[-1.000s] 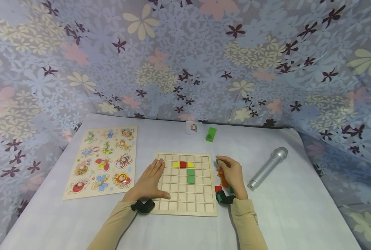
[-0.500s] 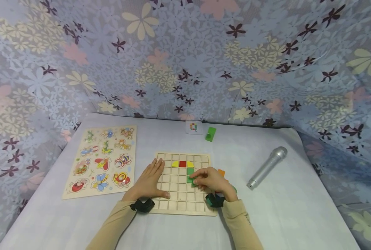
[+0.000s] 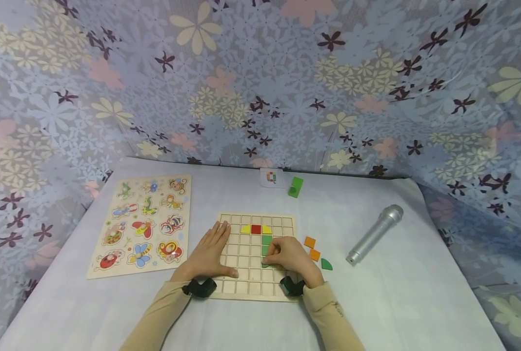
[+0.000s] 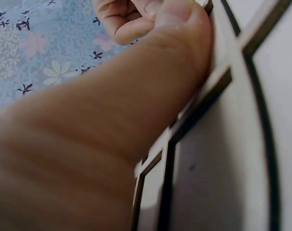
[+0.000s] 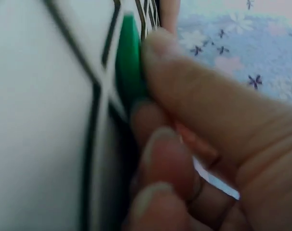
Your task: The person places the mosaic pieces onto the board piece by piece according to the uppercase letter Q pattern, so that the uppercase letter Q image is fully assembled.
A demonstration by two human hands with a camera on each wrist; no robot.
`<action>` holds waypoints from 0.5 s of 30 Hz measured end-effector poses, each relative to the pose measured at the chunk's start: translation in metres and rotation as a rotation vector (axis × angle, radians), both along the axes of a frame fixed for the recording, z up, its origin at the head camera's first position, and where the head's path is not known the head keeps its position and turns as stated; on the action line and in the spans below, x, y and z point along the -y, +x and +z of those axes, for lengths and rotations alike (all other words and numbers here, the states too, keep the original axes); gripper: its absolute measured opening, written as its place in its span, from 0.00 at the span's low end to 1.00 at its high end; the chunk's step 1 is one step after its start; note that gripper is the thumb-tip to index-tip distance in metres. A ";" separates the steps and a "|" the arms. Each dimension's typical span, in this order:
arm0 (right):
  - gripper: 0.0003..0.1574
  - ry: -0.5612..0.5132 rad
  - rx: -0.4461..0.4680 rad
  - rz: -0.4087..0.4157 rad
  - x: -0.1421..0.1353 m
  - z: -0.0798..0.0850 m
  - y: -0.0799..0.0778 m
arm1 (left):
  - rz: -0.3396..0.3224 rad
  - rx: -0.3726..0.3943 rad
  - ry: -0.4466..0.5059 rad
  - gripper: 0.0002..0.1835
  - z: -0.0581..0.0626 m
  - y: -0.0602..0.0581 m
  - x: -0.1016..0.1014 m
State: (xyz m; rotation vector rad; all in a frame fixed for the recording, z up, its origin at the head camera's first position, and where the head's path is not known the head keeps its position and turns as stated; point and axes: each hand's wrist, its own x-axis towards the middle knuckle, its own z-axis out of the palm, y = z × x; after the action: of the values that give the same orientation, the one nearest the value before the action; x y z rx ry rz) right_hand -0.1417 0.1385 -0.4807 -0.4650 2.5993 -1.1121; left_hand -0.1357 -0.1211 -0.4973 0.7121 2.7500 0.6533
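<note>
A wooden grid board [image 3: 244, 263] lies on the table. My left hand [image 3: 208, 253] rests on its left side with fingers spread, and the left wrist view shows the thumb [image 4: 141, 77] against the grid. My right hand [image 3: 292, 256] pinches a green tile [image 5: 129, 57] between thumb and fingers, low over a cell below the green column; the fingers hide part of it, so its full shape cannot be told. Set in the board are a red square [image 3: 255, 229], a yellow tile [image 3: 245, 229] on either side of it, and green squares [image 3: 267, 239] running down the right.
Right of the board lie two orange tiles [image 3: 310, 242] and a green quarter-round tile [image 3: 326, 264]. Farther right is a silver microphone [image 3: 374, 235]. A pattern card [image 3: 271, 178] and a green block [image 3: 295, 187] lie behind; an insect puzzle board [image 3: 142, 226] lies left.
My right hand has moved left from the loose tiles onto the board, carrying the green tile, then slightly lower along the green column. The left hand has stayed in place.
</note>
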 end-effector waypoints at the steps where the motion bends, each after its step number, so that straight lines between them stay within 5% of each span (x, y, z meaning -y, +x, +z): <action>1: 0.13 0.008 -0.017 0.000 0.002 0.000 0.000 | 0.000 0.001 0.000 0.67 0.000 0.000 0.000; 9: 0.07 -0.146 0.041 -0.027 -0.007 0.000 0.001 | -0.004 -0.004 0.001 0.67 0.003 0.000 0.001; 15: 0.14 -0.295 0.042 -0.241 -0.042 0.004 0.012 | -0.005 -0.016 0.023 0.68 0.002 0.000 0.002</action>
State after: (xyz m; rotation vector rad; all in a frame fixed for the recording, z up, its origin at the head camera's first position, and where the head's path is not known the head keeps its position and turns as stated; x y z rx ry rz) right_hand -0.1297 0.1809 -0.4766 -0.1859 2.5118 -1.5781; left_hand -0.1353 -0.1235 -0.4955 0.7322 2.7584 0.6814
